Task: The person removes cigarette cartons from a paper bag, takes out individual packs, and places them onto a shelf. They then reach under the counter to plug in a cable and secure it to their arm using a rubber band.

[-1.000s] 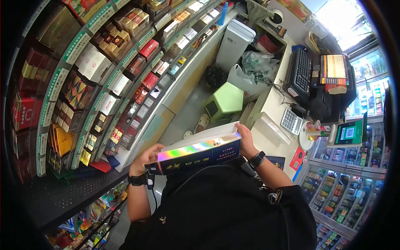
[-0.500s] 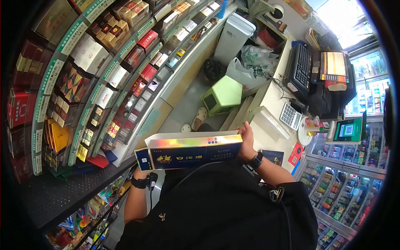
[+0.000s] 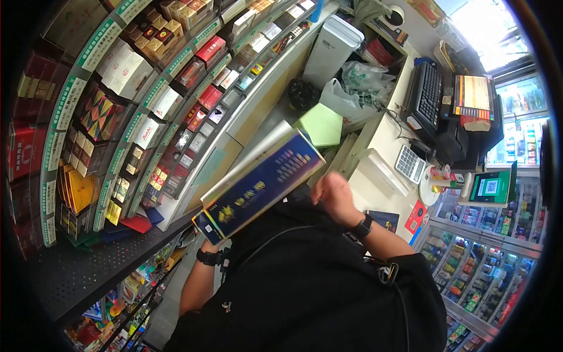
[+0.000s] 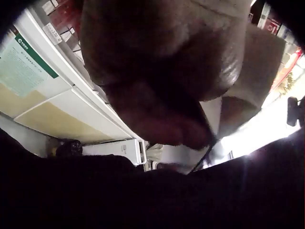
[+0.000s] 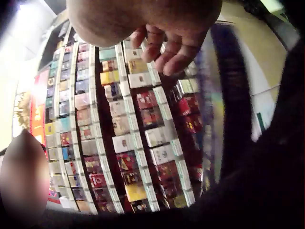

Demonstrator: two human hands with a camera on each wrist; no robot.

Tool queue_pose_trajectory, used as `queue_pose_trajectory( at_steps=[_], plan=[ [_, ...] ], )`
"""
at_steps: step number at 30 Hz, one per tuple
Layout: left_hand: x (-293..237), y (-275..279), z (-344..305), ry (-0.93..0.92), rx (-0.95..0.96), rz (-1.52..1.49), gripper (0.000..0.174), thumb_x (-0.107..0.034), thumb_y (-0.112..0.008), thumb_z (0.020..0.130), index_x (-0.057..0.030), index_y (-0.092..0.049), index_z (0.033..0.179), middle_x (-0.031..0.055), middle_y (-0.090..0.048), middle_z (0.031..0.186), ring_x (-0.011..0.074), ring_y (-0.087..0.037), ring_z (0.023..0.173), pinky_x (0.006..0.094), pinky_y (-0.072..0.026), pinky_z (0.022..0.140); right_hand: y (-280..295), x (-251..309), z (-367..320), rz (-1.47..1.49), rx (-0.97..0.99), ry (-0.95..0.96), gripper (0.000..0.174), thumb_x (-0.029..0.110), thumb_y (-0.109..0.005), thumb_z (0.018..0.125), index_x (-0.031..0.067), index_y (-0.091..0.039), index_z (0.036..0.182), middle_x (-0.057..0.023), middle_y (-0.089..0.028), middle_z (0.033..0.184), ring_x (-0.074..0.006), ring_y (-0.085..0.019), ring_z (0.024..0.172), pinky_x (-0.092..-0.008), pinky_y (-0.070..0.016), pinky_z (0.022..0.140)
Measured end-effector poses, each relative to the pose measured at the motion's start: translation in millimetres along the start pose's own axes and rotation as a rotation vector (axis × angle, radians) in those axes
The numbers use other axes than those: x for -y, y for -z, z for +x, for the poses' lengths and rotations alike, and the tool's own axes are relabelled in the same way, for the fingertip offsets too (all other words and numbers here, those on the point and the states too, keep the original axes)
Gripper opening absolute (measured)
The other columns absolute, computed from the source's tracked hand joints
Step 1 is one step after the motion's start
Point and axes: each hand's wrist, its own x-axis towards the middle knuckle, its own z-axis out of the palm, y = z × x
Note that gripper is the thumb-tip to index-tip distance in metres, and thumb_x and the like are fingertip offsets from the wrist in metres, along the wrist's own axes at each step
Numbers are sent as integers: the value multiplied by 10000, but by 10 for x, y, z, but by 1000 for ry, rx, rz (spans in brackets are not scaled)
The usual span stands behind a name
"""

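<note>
A long dark-blue box (image 3: 258, 185) with gold print is tilted in front of the torso, its right end raised, a pale flap along its far side. The left hand (image 3: 209, 245) is at the box's lower left end, mostly hidden behind it; in the left wrist view the left hand (image 4: 167, 71) has its fingers bent against a pale panel. Just right of the box and apart from it is the right hand (image 3: 337, 196), fingers loosely bent, holding nothing. The right wrist view has the right hand (image 5: 157, 28) with loose fingers and the blurred box (image 5: 231, 95) beside it.
Shelves of small packs (image 3: 141, 126) rise at the left above a black perforated ledge (image 3: 111, 276). A green stool (image 3: 321, 124) stands beyond the box. On the right-hand counter are a calculator (image 3: 410, 163), a keyboard (image 3: 427, 97) and a green payment stand (image 3: 489, 186).
The box has swung from nearly level to a steep tilt, its right end up and away. The right hand has let go of it and moved slightly left; the left hand stays at the left end.
</note>
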Motion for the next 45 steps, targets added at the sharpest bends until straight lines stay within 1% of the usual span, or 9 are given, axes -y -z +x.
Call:
queue_pose_trajectory(
  at_steps=[2, 5, 7, 11, 20, 32, 38, 43, 45],
  plan=[
    [6, -39, -8, -8, -6, 2, 327, -64, -698, 817, -6, -627, 1131, 82, -671, 1045, 151, -624, 931, 308, -512, 796, 40, 214, 149, 289, -80, 40, 295, 341, -377, 1030, 61, -468, 1056, -88, -527, 908, -201, -547, 807, -339, -471, 701],
    [0, -58, -27, -3, -18, 21, 325, -63, -696, 818, -5, -628, 1131, 83, -671, 1045, 154, -625, 931, 309, -512, 797, 200, 325, 272, -362, -498, 0, 250, 280, -508, 991, 56, -496, 1100, -99, -529, 1051, -166, -532, 938, -309, -448, 794],
    [4, -43, -34, -1, -45, 36, 323, -62, -695, 819, -5, -629, 1130, 84, -671, 1046, 156, -626, 930, 310, -513, 797, 536, 103, 287, -874, -453, 108, 264, 253, -582, 956, 45, -529, 1110, -81, -537, 1075, -125, -517, 939, -293, -439, 811],
    [10, -12, 41, 10, -84, 29, 320, -60, -692, 821, -5, -630, 1130, 86, -672, 1046, 160, -628, 930, 312, -513, 798, 506, 257, 200, -321, -173, -264, 320, 259, -647, 930, 20, -539, 1113, 12, -590, 892, -73, -561, 826, -256, -474, 739],
    [16, -73, 59, 50, -90, 20, 314, -56, -685, 824, -3, -634, 1130, 91, -672, 1048, 170, -632, 928, 316, -513, 799, 261, 131, 62, -157, -320, -8, 266, 201, -757, 844, 54, -537, 820, 16, -601, 745, -46, -562, 680, -216, -463, 610],
    [4, -73, 133, 83, -69, 57, 307, -51, -677, 829, -2, -638, 1129, 97, -673, 1051, 182, -638, 927, 322, -514, 800, 184, 60, -142, -261, -260, 54, 310, 251, -619, 958, 67, -532, 725, 68, -487, 664, -17, -410, 634, -217, -355, 549],
    [6, -160, 181, 89, -47, 66, 303, -48, -672, 831, -1, -641, 1129, 100, -673, 1052, 188, -640, 926, 325, -515, 801, 146, 299, -44, 32, -205, -213, 667, 509, -295, 1028, 12, -663, 778, -22, -629, 709, -93, -525, 618, -305, -427, 605],
    [15, -219, 215, 90, -50, 62, 300, -46, -669, 833, 0, -643, 1129, 103, -673, 1053, 193, -643, 925, 327, -515, 801, 94, 331, 101, -74, -784, -59, 562, 417, -424, 1015, 63, -510, 588, -13, -501, 571, -112, -439, 528, -284, -384, 533],
    [33, -218, 227, 85, -57, 63, 299, -45, -667, 834, 0, -643, 1129, 104, -673, 1053, 195, -644, 925, 328, -515, 801, 326, 336, 131, -176, -565, 192, 498, 390, -481, 1002, 65, -466, 625, 10, -482, 591, -94, -401, 524, -283, -383, 512]
  ],
)
